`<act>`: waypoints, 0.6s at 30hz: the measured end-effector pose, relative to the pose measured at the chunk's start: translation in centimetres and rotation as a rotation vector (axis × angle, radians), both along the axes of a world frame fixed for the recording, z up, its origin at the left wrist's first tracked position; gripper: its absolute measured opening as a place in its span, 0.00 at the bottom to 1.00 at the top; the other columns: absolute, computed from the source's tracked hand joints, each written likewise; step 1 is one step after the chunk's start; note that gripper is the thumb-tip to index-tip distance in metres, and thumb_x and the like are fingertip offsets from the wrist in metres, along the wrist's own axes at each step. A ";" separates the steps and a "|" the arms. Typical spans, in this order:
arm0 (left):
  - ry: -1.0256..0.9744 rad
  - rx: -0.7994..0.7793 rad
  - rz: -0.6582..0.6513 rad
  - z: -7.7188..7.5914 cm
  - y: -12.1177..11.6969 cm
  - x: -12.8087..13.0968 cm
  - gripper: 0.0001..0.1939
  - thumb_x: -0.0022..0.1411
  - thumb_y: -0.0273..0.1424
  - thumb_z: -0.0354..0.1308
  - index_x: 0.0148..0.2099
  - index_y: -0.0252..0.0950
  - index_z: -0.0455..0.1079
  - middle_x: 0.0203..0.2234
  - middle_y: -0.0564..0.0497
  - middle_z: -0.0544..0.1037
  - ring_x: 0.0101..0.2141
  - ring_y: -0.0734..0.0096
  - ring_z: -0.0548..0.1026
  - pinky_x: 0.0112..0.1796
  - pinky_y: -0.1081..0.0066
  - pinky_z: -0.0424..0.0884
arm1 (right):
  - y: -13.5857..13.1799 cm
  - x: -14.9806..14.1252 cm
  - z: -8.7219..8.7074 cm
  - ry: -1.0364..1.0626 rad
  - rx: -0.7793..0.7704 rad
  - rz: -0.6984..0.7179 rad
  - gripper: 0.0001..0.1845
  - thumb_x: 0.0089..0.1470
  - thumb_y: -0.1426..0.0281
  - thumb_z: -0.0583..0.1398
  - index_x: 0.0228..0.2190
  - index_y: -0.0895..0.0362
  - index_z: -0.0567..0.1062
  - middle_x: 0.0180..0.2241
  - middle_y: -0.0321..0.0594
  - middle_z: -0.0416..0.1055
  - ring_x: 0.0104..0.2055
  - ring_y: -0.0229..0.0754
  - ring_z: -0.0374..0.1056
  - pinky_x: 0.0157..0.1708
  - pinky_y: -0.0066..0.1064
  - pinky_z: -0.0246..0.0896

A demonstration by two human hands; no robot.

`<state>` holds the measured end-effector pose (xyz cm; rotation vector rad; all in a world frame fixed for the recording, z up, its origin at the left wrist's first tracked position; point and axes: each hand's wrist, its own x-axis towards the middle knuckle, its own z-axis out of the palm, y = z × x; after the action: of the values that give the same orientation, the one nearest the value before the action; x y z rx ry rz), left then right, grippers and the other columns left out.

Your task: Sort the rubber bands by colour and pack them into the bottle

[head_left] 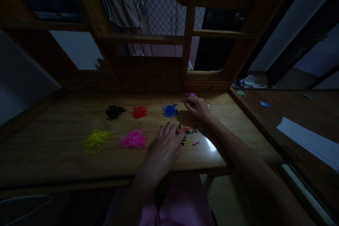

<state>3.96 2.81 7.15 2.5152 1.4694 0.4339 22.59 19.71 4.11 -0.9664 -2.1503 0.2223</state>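
My left hand rests low over the table with its fingers curled down, and a bit of red shows by its fingertips. Beside it lies a mixed heap of small coloured loops, paper clips or rubber bands; I cannot tell which. My right hand is raised to the right of the blue pile, thumb and fingers pinched together. Whatever it pinches is too small and dark to make out. Sorted piles lie leftward: red, black, pink and yellow.
A clear rounded object stands partly behind my right hand, near a pink item. One loose pink loop lies near the front. Wooden shelving rises behind the tabletop. White paper lies on the right-hand surface.
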 end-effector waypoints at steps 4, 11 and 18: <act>0.011 0.011 -0.045 0.1 0.4 0.2 0.09 0.60 0.22 0.57 0.43 0.39 0.67 0.44 0.47 0.67 0.49 0.57 0.64 0.51 0.58 0.62 | 0.0 0.0 0.0 -0.015 -0.025 -0.013 0.11 0.58 0.71 0.57 0.39 0.56 0.79 0.30 0.39 0.75 0.29 0.40 0.66 0.30 0.29 0.55; 0.022 0.011 -0.083 -0.7 1.7 0.5 0.05 0.60 0.24 0.58 0.38 0.37 0.66 0.41 0.48 0.68 0.47 0.58 0.64 0.49 0.60 0.62 | -0.1 0.0 0.1 -0.021 -0.012 -0.025 0.11 0.58 0.72 0.57 0.40 0.56 0.79 0.29 0.38 0.75 0.29 0.39 0.66 0.30 0.28 0.54; 0.036 -0.027 -0.095 -0.1 1.6 0.0 0.04 0.60 0.24 0.57 0.38 0.37 0.67 0.41 0.48 0.68 0.47 0.58 0.65 0.48 0.61 0.62 | -0.1 0.0 0.1 -0.028 -0.002 -0.011 0.11 0.58 0.71 0.57 0.39 0.57 0.79 0.28 0.38 0.74 0.27 0.38 0.65 0.29 0.28 0.53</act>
<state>4.00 4.40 7.01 2.5710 1.3520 0.3523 22.54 19.58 4.24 -0.9877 -2.1705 0.2071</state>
